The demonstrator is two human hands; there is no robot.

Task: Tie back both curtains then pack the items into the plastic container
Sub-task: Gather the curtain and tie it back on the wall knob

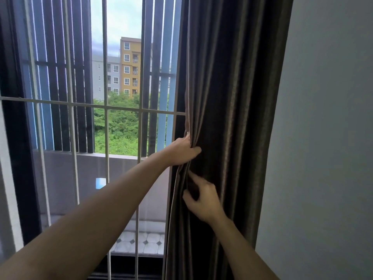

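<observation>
The dark curtain [228, 118] hangs vertically just right of the window grille [105, 108]. The left hand [182, 151] clamps its gathered edge; the right hand [201, 199], directly below, pinches the folds.

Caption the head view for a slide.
Left hand grips the dark curtain, right hand pinches its folds just below, beside a barred window.

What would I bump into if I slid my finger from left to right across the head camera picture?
Dark window frame → yellow building outside → brown curtain → grey wall.
</observation>
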